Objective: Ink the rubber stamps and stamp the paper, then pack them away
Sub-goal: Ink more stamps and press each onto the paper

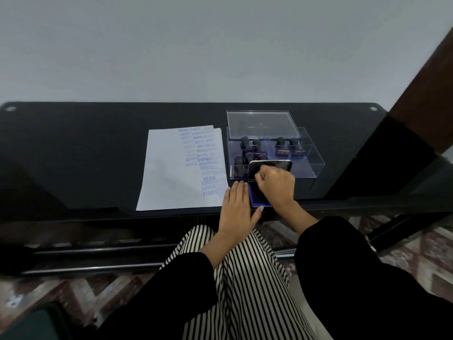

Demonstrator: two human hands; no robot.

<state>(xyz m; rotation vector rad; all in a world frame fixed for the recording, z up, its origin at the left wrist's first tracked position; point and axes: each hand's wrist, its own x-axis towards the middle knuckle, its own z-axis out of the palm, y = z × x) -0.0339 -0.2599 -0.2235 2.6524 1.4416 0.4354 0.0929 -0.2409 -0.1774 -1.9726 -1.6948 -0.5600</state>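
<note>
A blue ink pad [256, 200] lies open at the table's near edge, its lid [269, 165] standing up behind it. My right hand [275, 185] is curled over the pad, apparently gripping a stamp that the fingers hide. Flat beside the pad's left edge rests my left hand [236, 207], fingers straight and thumb at the pad's front. The white paper [169, 173] lies to the left, with blue prints down its right side. Several black-handled stamps [257, 147] stand in a clear plastic box [311, 165].
The box's clear lid [262, 123] lies behind the box on the black table [73, 155]. A dark wooden post [426, 94] rises at the right. My striped trousers and black sleeves fill the foreground, below the table's front edge.
</note>
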